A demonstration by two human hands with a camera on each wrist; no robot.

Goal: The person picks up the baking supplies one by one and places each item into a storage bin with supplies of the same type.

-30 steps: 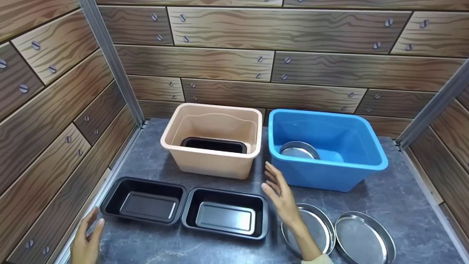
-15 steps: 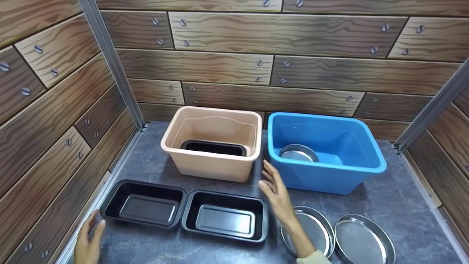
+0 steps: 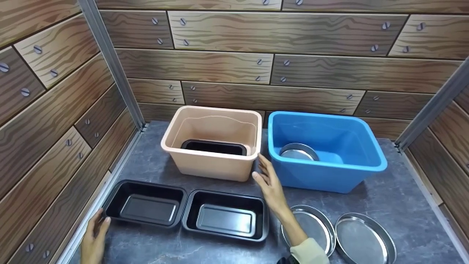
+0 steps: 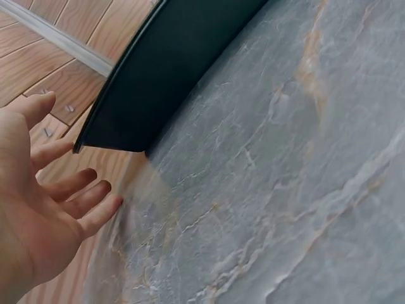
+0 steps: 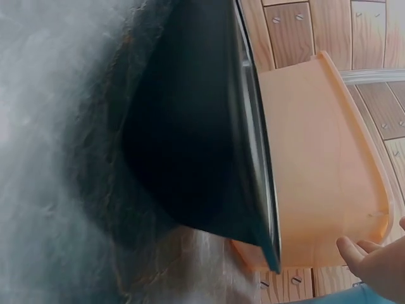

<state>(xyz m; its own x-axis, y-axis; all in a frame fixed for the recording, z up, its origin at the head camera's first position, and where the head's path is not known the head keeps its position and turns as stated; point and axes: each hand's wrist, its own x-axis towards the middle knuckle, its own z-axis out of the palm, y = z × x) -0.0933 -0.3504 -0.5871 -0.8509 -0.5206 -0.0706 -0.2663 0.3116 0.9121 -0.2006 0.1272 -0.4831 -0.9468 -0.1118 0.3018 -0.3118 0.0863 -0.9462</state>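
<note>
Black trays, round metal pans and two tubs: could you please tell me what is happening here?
A person has both hands out over a grey marbled tabletop, holding nothing. The open left hand is beside the left black rectangular tray; the open right hand hovers between the beige plastic tub and the blue plastic tub. One black tray lies in the beige tub and one round metal pan in the blue; two of each remain on the table.

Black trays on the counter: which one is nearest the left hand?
The left black tray, by the side wall; the left hand is at its near-left corner.
</note>
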